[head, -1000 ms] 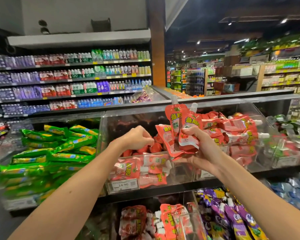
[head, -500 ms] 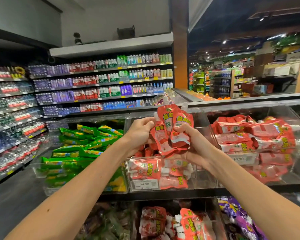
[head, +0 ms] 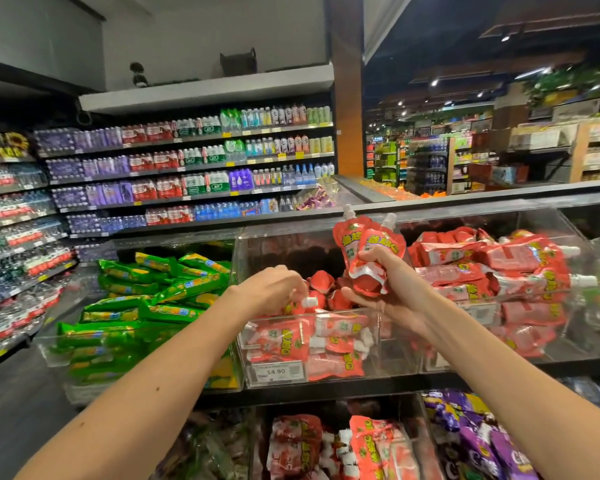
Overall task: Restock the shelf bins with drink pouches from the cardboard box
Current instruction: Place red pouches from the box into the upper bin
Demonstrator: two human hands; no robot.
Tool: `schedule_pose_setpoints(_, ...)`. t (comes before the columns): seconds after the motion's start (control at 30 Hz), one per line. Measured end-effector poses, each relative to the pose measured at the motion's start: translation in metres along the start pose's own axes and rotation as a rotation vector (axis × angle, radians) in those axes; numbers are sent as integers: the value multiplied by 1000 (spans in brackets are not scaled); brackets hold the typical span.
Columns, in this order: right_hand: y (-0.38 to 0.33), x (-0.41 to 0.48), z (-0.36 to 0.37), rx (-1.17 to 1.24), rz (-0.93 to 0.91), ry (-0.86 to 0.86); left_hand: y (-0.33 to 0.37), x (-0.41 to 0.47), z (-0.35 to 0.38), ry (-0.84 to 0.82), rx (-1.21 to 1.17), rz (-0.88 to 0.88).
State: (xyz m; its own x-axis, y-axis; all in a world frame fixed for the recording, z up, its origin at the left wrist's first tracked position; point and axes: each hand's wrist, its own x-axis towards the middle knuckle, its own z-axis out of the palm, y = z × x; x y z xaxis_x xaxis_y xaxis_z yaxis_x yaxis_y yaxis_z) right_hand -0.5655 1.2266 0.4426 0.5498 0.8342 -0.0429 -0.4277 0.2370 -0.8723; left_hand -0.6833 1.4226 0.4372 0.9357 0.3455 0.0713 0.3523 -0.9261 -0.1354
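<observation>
1. The right hand (head: pixel 392 292) has its fingers wrapped round the lower ends of two red drink pouches (head: pixel 368 258). It holds them upright, spouts up, above the middle bin (head: pixel 395 348). The foil looks slick and the grip is low, so one pouch could slide out and drop in front of the bin.
2. The left hand (head: pixel 271 289) is down inside the middle bin, fingers curled over a pouch beside its white cap (head: pixel 309 301). The back of the hand hides whether the fingers grip it or only press on it.
3. At the front of the middle bin the pouches lie close to the lip. Another one laid there could tip over the edge onto the lower shelf (head: pixel 326 393). The back of the bin looks like the safer place.
4. The left bin (head: pixel 49 348), just beside it, holds green packs (head: pixel 174 292). A careless toss could put a red pouch in with the wrong product.
5. The right bin (head: pixel 568 223) is already heaped, so anything added there would likely roll off.
6. Counts:
   - two hands
   - two pouches in the right hand
   - three clear bins plainly seen on this shelf level
   - one readable price tag (head: pixel 279 371)
   - loose pouches in the bins too many to count
7. Purple pouches (head: pixel 482 441) lie in a bin below. The cardboard box is not in view.
</observation>
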Motion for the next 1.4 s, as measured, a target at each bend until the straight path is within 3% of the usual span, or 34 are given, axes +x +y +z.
schedule_pose_setpoints(0.13, -1, -4, -5, -43, -12, 3, -8, 6, 10, -3, -146, -8)
schedule_pose_setpoints(0.37, 2, -8, -4, -87, -7, 6, 1, 12, -1, -123, -24, -8)
schedule_pose_setpoints(0.47, 1, -11, -5, -100, -5, -9, 4, 7, -9, -211, -102, -51)
schedule_pose_setpoints(0.53, 0, -12, -6, -106, -4, -20, 3, 1, -15, -197, -226, -91)
schedule_pose_setpoints(0.6, -2, -12, -5, -97, -1, -31, 1, -2, -21, -47, -358, -115)
schedule_pose_setpoints(0.67, -3, -12, -1, -91, 4, -57, 6, -7, -30, 100, -667, -152)
schedule_pose_setpoints(0.77, -1, -12, 8, -101, 12, -90, 22, -15, -44, 88, -1131, -161)
schedule_pose_setpoints(0.97, -1, -13, 17, -148, 59, -220, 46, -16, -41, 189, -1368, -155)
schedule_pose_setpoints(1.1, -5, -14, 14, -291, -47, -164, 34, -15, -42, 296, -1323, -205)
schedule_pose_setpoints(1.17, -9, -15, 8, -267, -87, -115, 24, -18, -45, 296, -1074, -156)
schedule_pose_setpoints(1.27, -12, -16, -3, -229, -78, -102, 11, -24, -47, 102, -518, -139)
schedule_pose_setpoints(1.4, -8, -17, -7, -324, -93, -90, 0, -26, -41, -120, -285, -181)
